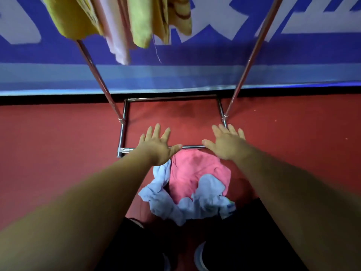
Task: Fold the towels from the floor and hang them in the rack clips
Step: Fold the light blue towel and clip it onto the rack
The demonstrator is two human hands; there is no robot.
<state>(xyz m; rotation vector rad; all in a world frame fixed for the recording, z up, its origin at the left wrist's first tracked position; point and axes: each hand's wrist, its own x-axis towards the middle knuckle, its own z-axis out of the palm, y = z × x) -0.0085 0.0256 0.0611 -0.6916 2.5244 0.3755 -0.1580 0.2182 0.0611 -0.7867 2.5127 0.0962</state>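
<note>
Just below my left hand (pixel 156 146) and right hand (pixel 227 144), I log the pink towel (pixel 195 173) and crumpled blue towel (pixel 208 202) heaped on the floor (pixel 58 145) beside the rack base bar (pixel 193 147); both hands are spread flat, holding nothing, presumably poised to pick one up.

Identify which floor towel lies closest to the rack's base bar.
The pink towel; its edge meets the bar, while the light blue towel lies farther off.
</note>
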